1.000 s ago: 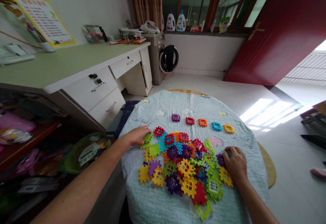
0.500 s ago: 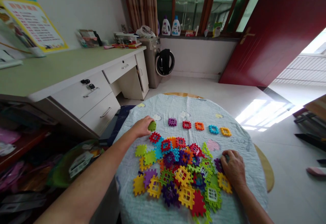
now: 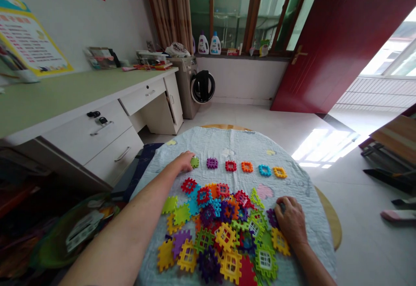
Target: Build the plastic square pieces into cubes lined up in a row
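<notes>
A heap of colourful plastic interlocking tiles (image 3: 221, 225) lies on a round table under a pale blue cloth (image 3: 227, 143). Beyond it runs a row of small tiles: purple (image 3: 212, 163), red (image 3: 230, 165), orange (image 3: 247, 167), blue (image 3: 264, 170) and yellow (image 3: 280, 172). My left hand (image 3: 183, 161) reaches to the row's left end, fingers closed on a small green tile (image 3: 194, 162) that rests on the cloth. My right hand (image 3: 290, 221) lies curled at the heap's right edge, over a dark piece I cannot make out.
A long desk with drawers (image 3: 97, 117) stands to the left. A washing machine (image 3: 195, 84) sits under the window, and a red door (image 3: 328, 39) is open at the right. Bags and clutter (image 3: 74, 234) fill the floor at the lower left.
My left hand picked a green tile from the heap's left edge, carried it away from me, and set it down at the left end of the row. The right hand stayed put.
</notes>
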Demonstrator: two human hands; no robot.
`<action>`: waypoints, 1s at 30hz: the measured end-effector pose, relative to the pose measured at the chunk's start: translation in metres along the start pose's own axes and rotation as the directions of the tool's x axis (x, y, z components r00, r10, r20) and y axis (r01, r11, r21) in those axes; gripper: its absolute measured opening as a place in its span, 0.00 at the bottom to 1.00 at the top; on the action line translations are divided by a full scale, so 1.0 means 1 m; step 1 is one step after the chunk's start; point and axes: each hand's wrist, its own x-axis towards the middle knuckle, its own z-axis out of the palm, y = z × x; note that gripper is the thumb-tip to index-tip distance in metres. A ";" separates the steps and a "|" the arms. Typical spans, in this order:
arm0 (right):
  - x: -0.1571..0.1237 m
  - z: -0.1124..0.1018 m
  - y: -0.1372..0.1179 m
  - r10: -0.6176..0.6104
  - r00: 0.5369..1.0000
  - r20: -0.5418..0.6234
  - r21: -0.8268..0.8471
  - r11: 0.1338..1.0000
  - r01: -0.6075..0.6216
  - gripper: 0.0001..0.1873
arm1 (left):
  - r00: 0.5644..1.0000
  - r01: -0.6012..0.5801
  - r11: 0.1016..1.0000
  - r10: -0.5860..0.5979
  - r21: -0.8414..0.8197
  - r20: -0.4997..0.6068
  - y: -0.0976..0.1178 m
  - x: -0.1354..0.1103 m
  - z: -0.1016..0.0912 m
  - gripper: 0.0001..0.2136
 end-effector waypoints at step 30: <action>0.000 -0.005 -0.008 0.038 0.999 0.016 0.021 0.999 -0.038 0.08 | 0.998 0.027 1.000 -0.028 0.010 0.050 0.005 0.020 -0.001 0.28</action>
